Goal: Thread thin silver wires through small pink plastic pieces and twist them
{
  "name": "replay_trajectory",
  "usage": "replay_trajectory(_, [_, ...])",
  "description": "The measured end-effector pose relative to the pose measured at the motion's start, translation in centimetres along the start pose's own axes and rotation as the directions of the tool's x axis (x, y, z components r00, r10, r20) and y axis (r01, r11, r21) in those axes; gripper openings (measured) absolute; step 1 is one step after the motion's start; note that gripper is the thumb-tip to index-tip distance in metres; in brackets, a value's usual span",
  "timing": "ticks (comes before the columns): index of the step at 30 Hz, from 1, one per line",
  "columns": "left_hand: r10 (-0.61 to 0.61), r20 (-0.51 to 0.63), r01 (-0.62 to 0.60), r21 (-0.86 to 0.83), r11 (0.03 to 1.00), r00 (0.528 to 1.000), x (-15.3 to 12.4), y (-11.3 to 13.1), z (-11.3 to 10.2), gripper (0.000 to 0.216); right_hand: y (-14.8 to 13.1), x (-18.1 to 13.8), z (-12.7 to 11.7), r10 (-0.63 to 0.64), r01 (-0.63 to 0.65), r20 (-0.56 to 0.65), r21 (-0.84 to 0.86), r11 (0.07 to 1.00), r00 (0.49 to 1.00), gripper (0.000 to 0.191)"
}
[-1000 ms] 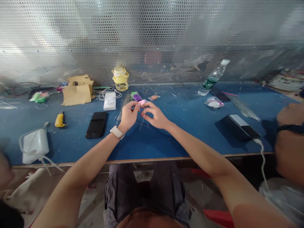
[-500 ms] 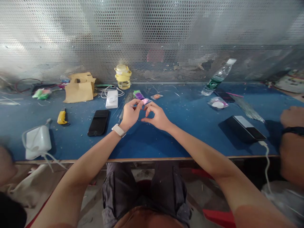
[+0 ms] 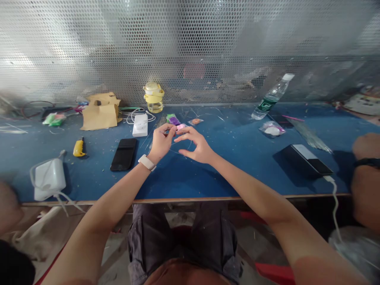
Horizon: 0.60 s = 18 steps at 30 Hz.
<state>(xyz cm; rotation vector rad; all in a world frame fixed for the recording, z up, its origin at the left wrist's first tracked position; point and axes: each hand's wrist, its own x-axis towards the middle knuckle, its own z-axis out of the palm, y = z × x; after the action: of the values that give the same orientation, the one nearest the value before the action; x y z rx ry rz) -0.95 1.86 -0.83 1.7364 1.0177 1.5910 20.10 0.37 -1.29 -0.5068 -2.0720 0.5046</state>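
Pinching a thin wire (image 3: 175,143) between thumb and fingertips, my left hand (image 3: 162,141) sits above the middle of the desk (image 3: 184,184), somewhat closer to the back edge than the front. My right hand (image 3: 197,147) faces it with thumb and fingers spread apart, its upper fingertips just beside the left ones; from this far off I cannot tell whether the wire touches them. A pink packet (image 3: 181,126) shows right behind both sets of fingertips, with a purple packet (image 3: 173,120) and an orange packet (image 3: 195,121) beyond it, toward the back edge. Left of my left hand I see a black phone (image 3: 123,154) lying flat and a white adapter (image 3: 140,126) behind it. A water bottle (image 3: 271,99) leans near the back edge, toward the desk's right end
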Motion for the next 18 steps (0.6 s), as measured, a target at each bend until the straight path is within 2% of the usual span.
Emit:
replay_trajectory(3, [0.006, 0.003, -0.006, -0.001, 1.0, 1.0, 0.0, 0.0, 0.1, 0.035, 0.1, 0.0, 0.5, -0.038, 0.031, -0.09, -0.085, 0.996, 0.995, 0.02])
replay_trajectory(6, [0.005, -0.007, -0.005, -0.011, 1.0, 1.0, -0.1, 0.1, 0.2, 0.04, -0.1, 0.2, 0.6, -0.023, 0.003, -0.173, -0.112, 0.994, 0.985, 0.016])
replay_trajectory(12, [-0.039, 0.051, 0.041, -0.039, 0.998, 0.998, -0.4, 0.5, 0.5, 0.045, -0.3, 0.7, 0.1, 0.147, -0.154, -0.303, 0.004, 0.988, 0.941, 0.021])
replay_trajectory(18, [-0.014, 0.085, 0.018, -0.046, 0.999, 0.996, -0.7, 1.4, 0.7, 0.05, 0.2, 0.7, -0.2, 0.227, -0.206, -0.305, 0.098, 0.974, 0.925, 0.037])
